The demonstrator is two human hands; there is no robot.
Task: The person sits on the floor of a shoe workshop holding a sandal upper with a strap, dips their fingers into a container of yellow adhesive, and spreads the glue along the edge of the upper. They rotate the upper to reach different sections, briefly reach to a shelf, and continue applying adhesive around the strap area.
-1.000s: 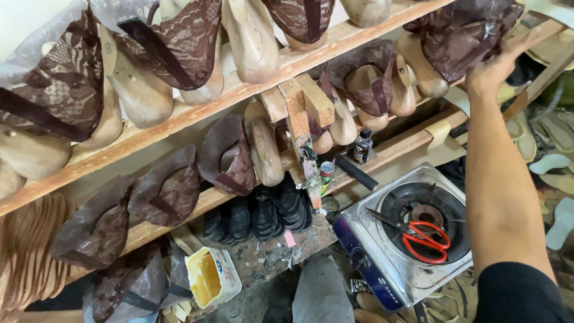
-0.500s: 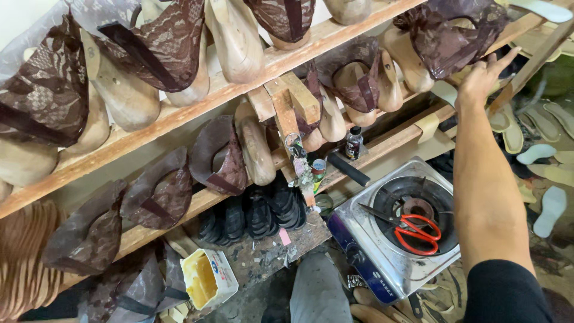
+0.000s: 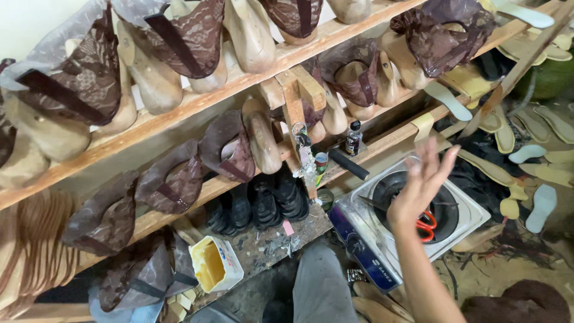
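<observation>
Your right hand [image 3: 418, 191] hangs empty, fingers [image 3: 431, 160] spread, above the gas stove [image 3: 472, 224] and its orange scissors [image 3: 426, 226]; nothing picked yet. Left hand unseen.

A: The uppers [image 3: 191, 36] on the shelves [image 3: 179, 113] are dark brown lace with a floral-looking pattern, and each has a plain, darker brown strap. The lasts [image 3: 254, 36] under them are pale bare wood.

B: The stove [image 3: 412, 221] is silver on top with a blue front and a black burner. The scissors [image 3: 426, 224] on it have orange-red handles.

A: The tub [image 3: 215, 263] is yellow inside and white outside. The heels [image 3: 257, 203] look glossy black, I think, though it's shadowy there. The insoles [image 3: 526, 152] are cream and tan.
</observation>
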